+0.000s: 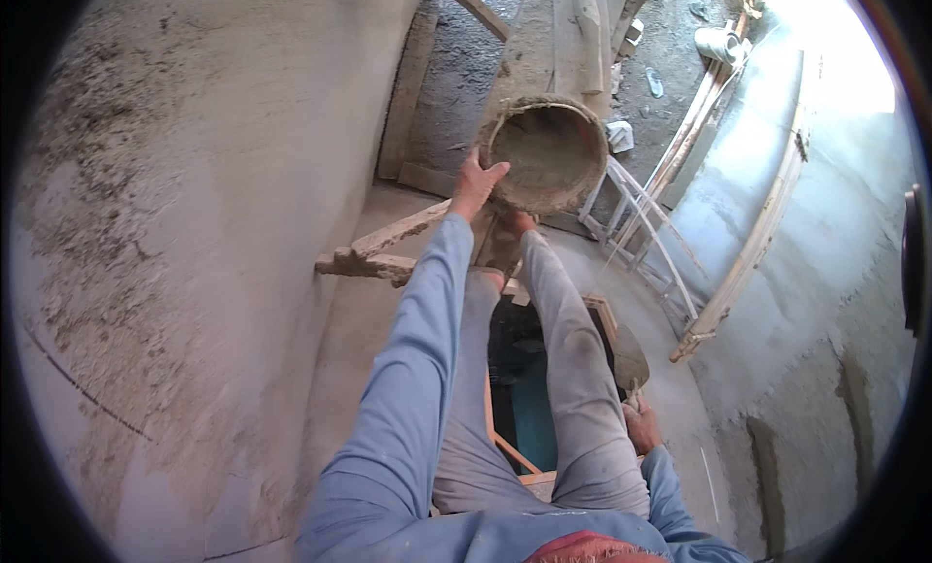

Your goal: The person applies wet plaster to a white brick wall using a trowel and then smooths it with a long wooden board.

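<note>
So there's this round bucket (597,165), rim all crusty with grey mortar, at the near end of the plank (530,58), and the left hand (476,184) grips its left edge, arm out straight, thumb over the rim. Further right, a mortar-smeared trowel (630,357) sits in the right hand (641,427), fingers wrapped round its handle, tucked beside the right leg (585,379).

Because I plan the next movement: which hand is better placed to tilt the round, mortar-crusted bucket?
Probably the left hand: it grips the bucket by its rim, while the right hand, farther away, holds a grey, flat trowel.
</note>
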A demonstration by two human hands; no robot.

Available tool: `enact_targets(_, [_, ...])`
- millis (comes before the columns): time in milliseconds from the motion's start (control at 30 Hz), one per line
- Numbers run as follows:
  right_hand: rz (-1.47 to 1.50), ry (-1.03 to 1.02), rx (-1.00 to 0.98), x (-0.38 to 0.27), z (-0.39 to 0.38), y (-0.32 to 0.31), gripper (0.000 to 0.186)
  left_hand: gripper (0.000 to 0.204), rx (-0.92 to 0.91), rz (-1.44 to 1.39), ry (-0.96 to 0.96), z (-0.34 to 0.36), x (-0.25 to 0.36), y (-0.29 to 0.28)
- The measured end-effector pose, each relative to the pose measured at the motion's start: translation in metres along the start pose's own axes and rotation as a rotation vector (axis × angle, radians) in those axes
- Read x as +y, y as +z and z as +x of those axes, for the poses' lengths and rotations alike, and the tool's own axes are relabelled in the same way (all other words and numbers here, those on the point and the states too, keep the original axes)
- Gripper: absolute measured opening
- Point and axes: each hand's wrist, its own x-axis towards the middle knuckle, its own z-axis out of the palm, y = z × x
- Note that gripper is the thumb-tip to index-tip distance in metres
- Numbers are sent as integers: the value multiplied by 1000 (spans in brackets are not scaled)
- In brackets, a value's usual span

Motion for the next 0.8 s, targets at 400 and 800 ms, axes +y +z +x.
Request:
enact_targets(400, [82, 16, 102, -22, 8, -9, 21, 70, 128, -207, 69, -82, 53, 21])
enact_targets(800, [-660, -959, 124, -235, -43, 35, 31, 82, 258, 152, 114, -369, 191, -123])
